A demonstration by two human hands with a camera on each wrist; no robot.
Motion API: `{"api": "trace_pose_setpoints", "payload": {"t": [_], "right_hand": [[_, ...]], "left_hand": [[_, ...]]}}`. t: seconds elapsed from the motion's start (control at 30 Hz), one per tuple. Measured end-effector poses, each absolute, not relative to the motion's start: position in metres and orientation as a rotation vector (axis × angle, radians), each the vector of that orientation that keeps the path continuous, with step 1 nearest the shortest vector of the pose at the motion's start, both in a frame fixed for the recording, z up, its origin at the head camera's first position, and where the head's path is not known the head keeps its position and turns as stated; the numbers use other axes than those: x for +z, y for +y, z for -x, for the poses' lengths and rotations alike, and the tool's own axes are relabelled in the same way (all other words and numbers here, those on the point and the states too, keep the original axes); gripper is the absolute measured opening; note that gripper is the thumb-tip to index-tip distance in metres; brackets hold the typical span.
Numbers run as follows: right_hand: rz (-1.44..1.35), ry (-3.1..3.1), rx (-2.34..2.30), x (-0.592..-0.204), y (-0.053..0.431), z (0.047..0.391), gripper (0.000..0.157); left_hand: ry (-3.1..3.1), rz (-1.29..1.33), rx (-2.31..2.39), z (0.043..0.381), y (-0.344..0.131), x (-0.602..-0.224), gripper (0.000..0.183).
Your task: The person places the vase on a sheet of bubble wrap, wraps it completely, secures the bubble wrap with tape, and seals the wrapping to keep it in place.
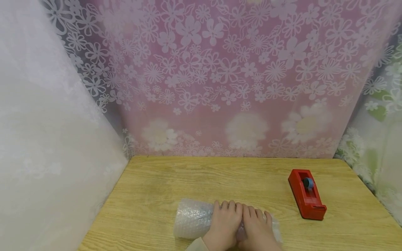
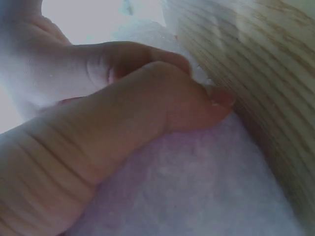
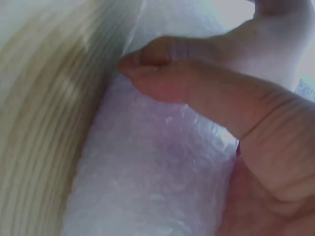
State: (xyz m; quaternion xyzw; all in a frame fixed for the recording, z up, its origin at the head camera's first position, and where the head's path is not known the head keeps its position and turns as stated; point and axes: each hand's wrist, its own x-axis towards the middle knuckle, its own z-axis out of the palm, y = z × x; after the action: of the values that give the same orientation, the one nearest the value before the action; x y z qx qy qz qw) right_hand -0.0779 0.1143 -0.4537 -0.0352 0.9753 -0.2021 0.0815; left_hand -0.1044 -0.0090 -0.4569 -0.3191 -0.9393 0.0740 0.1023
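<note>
A roll of clear bubble wrap [image 1: 192, 219] lies crosswise on the table near its front, and a pinkish tint shows through the wrap between the hands. My left hand [image 1: 226, 222] grips the middle of the roll, fingers over its far side. Right beside it, my right hand [image 1: 258, 226] grips the roll toward its right end. Both wrist views show the thumbs on the near side, low by the tabletop; the left thumb [image 2: 133, 113] and right thumb [image 3: 197, 83] press on the wrap, their tips overlapping in view. Under the palms the wrap is hidden.
A red tape dispenser [image 1: 306, 194] with a small blue tape roll [image 1: 308, 183] stands at the right of the wooden table [image 1: 150, 181]. Flowered pink curtain [image 1: 201, 76] hangs behind the table's far edge, with pale sheets on the left and right sides.
</note>
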Motion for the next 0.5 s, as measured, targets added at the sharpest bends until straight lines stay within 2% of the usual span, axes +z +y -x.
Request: {"api": "trace_pose_setpoints", "payload": {"t": [0.3, 0.5], "right_hand": [[0.118, 2.996, -0.466, -0.453, 0.111, 0.069, 0.102], [0.118, 3.044, -0.397, -0.453, 0.107, 0.067, 0.105]], "left_hand": [[-2.909, 0.999, 0.231, 0.111, -0.008, -0.453, 0.09], [-3.062, 1.04, 0.149, 0.118, -0.009, -0.449, 0.097]]}}
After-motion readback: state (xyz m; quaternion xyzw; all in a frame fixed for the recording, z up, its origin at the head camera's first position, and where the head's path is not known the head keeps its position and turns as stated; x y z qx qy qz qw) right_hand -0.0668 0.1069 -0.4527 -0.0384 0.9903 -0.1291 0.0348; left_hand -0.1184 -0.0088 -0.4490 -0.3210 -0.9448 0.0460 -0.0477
